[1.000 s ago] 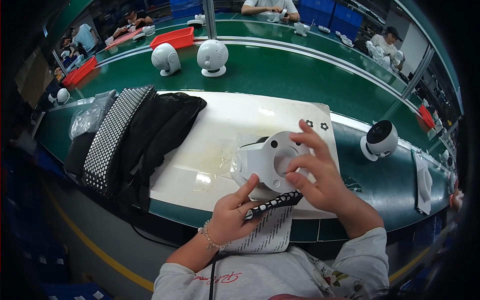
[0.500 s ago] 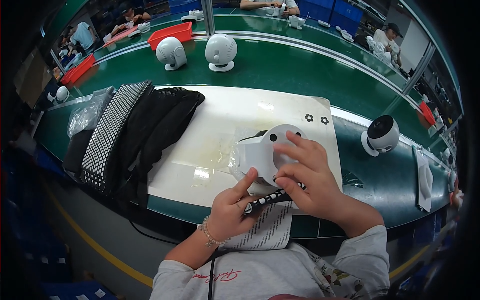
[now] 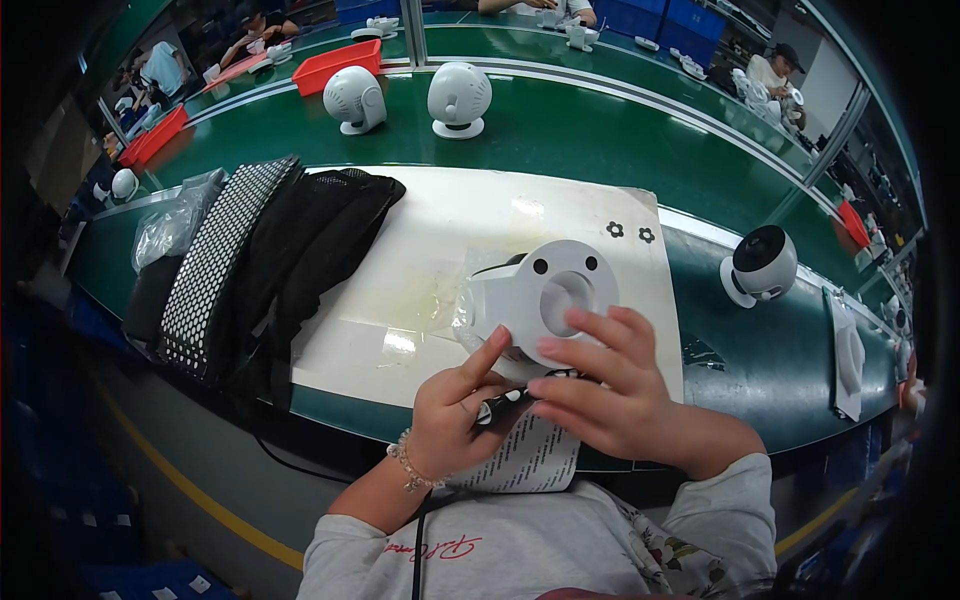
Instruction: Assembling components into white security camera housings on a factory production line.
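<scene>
Looks like a factory assy. line: long green tabletop w/ metal posts, several ppl. working nearby, multiple same-type rounded white units, red bins, blue crates, yellow floor line.

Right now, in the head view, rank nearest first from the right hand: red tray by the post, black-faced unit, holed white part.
1. Holed white part: just ahead.
2. Black-faced unit: right.
3. Red tray: far back, left.

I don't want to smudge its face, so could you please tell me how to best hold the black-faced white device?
Probably by its white shell, coming from the right: the black face fills the upper left and the foot sits lower left.
</scene>
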The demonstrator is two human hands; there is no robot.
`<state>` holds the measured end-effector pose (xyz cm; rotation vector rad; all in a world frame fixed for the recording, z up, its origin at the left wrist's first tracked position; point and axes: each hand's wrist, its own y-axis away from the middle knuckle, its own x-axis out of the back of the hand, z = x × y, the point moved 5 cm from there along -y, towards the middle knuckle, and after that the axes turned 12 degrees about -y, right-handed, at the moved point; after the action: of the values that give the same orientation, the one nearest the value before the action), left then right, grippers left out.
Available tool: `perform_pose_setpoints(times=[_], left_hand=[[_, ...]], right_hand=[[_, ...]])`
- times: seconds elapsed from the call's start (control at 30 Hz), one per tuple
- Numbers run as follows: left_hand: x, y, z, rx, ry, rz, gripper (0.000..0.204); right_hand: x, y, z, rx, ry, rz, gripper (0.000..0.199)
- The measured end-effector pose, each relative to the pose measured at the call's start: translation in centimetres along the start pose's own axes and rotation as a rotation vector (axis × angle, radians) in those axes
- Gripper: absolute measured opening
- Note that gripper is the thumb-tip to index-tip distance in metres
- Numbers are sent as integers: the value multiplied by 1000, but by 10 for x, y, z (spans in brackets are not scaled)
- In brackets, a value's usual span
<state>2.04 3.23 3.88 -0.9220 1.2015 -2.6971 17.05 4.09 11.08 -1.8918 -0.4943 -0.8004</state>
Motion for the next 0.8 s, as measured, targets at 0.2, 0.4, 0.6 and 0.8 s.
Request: perform_pose_setpoints(times=[0.2,0.4,0.6,0.8], left_hand=[[1,-2,7,-81,-43,68,22],[-7,5,-4,-21,-107,36,18],[-7,4,-4,29,-116,-2,16],[-9,7,-8,68,-74,-24,15]], right_hand=[[-3,13,-6,196,-133,-53,14],[22,12,47,-347,-231,72,7],[21,20,47,-429,-197,-13,8],[17,32,25,83,412,-95,16]])
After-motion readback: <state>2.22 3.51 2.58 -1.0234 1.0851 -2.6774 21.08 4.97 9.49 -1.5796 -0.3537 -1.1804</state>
